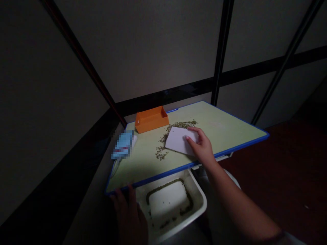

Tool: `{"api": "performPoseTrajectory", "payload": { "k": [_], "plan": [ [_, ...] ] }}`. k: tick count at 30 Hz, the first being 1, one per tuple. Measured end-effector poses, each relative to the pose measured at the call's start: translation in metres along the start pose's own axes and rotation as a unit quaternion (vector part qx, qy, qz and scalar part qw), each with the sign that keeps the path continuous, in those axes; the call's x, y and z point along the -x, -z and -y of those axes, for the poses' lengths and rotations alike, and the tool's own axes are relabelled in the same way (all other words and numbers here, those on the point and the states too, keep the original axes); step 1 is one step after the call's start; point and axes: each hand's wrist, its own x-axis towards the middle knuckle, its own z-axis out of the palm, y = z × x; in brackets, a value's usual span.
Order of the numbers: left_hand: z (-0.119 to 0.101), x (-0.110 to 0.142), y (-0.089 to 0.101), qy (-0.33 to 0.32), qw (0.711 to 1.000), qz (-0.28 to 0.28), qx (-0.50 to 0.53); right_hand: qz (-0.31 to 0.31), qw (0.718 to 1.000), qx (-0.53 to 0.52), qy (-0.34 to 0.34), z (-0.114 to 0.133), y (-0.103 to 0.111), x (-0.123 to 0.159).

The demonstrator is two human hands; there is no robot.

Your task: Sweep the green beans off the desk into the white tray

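My right hand [201, 146] holds a white card [178, 140] by its right edge, flat on a pale green table [224, 131] with a blue rim. Small green-brown beans [168, 132] lie scattered in a curved band along the card's left and far sides. My left hand [129, 212] is low in shadow, holding a white tray [194, 192] under the table's near edge. Some beans ring the tray's bottom. The left fingers are dark and hard to read.
An orange open box [151, 119] stands at the table's far left. A blurred light blue packet [123, 144] lies on the left edge. Walls with dark frame bars [221, 47] rise close behind. Dark floor lies to the right.
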Motion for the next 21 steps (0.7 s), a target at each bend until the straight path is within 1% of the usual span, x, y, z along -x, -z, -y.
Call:
{"api": "performPoseTrajectory", "payload": {
  "k": [3, 6, 9, 16, 21],
  "plan": [
    [0.0022, -0.0025, -0.0008, -0.058, 0.998, -0.010, -0.026, 0.002, 1.000, 0.023, 0.007, 0.0013, -0.0001, 0.0008],
    [0.0043, -0.0041, -0.0017, -0.077, 0.997, -0.005, -0.015, 0.008, 0.999, 0.035, 0.009, 0.0031, 0.0004, 0.0016],
    [0.0043, -0.0049, -0.0020, -0.068, 0.998, -0.007, 0.002, 0.021, 0.999, 0.050, 0.000, 0.0049, 0.0007, 0.0016],
    [0.0032, -0.0049, -0.0008, -0.037, 0.999, 0.013, 0.023, 0.034, 0.996, 0.083, -0.013, 0.0062, 0.0017, 0.0009],
    [0.0037, -0.0036, -0.0009, -0.038, 0.999, 0.014, 0.032, 0.050, 0.995, 0.081, -0.014, 0.0044, 0.0016, -0.0012]
  ]
}}
